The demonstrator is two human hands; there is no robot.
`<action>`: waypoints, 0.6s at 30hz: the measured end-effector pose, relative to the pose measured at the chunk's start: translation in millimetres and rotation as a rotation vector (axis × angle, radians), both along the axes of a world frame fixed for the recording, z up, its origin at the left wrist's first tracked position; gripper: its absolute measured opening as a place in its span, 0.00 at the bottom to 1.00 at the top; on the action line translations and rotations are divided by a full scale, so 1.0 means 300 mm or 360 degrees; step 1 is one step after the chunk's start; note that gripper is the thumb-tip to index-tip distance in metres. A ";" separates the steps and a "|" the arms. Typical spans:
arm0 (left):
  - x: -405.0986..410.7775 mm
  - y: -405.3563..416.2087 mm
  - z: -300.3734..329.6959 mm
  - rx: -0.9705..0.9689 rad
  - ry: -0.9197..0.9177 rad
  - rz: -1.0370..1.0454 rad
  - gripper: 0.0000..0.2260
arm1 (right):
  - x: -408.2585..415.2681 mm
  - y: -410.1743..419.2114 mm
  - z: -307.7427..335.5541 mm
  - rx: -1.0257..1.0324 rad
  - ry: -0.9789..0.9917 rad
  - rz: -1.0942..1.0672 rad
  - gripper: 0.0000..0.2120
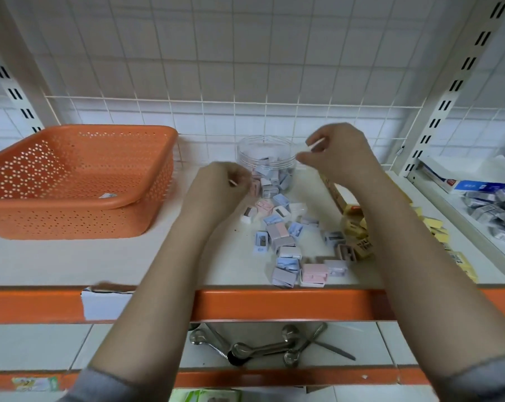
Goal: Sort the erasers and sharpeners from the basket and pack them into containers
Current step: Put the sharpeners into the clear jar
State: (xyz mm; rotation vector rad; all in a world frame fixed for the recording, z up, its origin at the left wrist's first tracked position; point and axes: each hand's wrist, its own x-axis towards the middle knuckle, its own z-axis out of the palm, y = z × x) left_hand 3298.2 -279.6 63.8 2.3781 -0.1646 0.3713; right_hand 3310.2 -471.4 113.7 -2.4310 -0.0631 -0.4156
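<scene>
I hold both hands curled at the jar to drop sharpeners; grip contents unclear.

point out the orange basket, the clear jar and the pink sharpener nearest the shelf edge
orange basket (80,216): head view, on its front wall.
clear jar (264,145): head view, on its upper wall near the rim.
pink sharpener (314,274): head view, on its top face, near the shelf's front edge.
</scene>
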 end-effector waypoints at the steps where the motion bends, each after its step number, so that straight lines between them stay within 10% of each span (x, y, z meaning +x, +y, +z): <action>1: -0.015 0.000 -0.024 0.0014 0.0057 0.0023 0.07 | 0.041 0.015 0.006 0.0010 -0.0025 0.0003 0.13; 9: -0.037 -0.027 -0.118 0.0123 0.0438 0.0092 0.20 | 0.274 0.124 -0.028 -0.0117 0.0096 0.0040 0.20; 18: -0.048 -0.007 -0.069 0.0195 0.0299 0.0119 0.04 | 0.203 0.073 -0.052 0.0150 0.0000 0.0065 0.07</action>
